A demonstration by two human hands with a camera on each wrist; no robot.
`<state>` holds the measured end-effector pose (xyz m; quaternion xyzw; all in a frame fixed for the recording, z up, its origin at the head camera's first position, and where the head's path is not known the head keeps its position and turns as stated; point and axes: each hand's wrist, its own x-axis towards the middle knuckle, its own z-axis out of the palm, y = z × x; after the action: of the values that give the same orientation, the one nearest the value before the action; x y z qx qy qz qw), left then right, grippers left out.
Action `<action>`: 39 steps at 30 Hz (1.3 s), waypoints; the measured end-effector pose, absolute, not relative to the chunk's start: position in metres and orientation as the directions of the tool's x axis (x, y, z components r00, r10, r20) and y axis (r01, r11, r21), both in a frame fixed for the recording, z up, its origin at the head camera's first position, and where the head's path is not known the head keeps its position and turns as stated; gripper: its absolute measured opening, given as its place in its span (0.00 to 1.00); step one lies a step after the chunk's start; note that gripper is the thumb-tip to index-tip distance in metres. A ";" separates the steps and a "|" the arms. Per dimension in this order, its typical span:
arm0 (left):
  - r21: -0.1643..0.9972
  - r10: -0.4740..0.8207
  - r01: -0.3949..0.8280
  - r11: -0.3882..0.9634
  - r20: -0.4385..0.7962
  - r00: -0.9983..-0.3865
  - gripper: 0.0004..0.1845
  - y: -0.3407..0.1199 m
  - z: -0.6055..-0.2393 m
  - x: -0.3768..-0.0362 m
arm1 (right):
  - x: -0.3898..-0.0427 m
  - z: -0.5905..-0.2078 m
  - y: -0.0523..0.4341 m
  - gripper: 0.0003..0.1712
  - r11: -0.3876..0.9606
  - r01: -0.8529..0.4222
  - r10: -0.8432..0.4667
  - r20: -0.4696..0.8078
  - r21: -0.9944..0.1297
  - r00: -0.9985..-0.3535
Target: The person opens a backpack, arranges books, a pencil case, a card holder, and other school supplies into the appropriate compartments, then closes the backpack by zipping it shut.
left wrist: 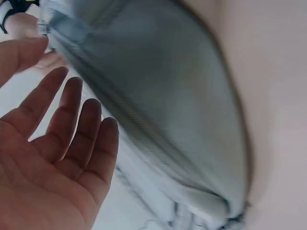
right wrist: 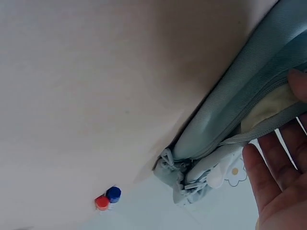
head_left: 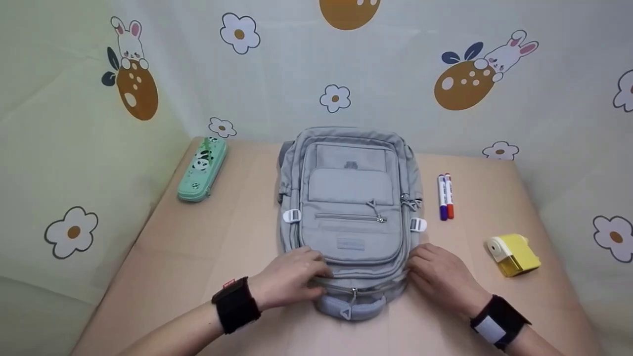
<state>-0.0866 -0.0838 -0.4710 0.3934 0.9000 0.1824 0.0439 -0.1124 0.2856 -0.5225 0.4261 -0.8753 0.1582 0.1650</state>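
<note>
A grey backpack [head_left: 353, 188] lies on the table, front pocket up, with its padded handle [head_left: 351, 307] toward me. My left hand [head_left: 294, 277] is at the bag's near left corner; in the left wrist view its fingers [left wrist: 88, 129] extend loosely beside the long zipper [left wrist: 139, 124]. At the near right corner, my right hand [head_left: 440, 277] holds the zipper edge [right wrist: 268, 127] between thumb and fingers. The zipper stands partly parted there, showing a pale beige lining [right wrist: 268, 109]. A zipper pull [head_left: 346, 311] hangs over the handle.
A green panda pencil case [head_left: 203, 170] lies at the back left. Two capped markers [head_left: 446, 197], one blue and one red, lie right of the bag. Farther right sits a yellow pencil sharpener [head_left: 514, 254]. Patterned cloth walls [head_left: 395, 74] enclose the table [head_left: 237, 237].
</note>
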 end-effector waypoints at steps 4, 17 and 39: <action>0.321 0.728 0.712 0.625 0.089 -0.680 0.08 -0.090 -0.482 -0.091 | -0.108 -0.518 0.282 0.13 0.594 -0.794 -0.685 0.437 -0.127 -0.582; 0.417 0.694 0.669 0.616 0.114 -0.710 0.02 -0.090 -0.486 -0.095 | -0.092 -0.504 0.270 0.14 0.647 -0.722 -0.597 0.426 -0.243 -0.679; 0.524 0.652 0.607 0.598 0.123 -0.748 0.04 -0.072 -0.478 -0.096 | -0.063 -0.493 0.194 0.14 0.738 -0.644 -0.562 0.344 -0.201 -0.752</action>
<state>-0.0960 -0.0722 -0.4778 0.3527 0.8928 0.2771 0.0407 -0.0632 0.1936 -0.4932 0.3265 -0.9230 0.1555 0.1312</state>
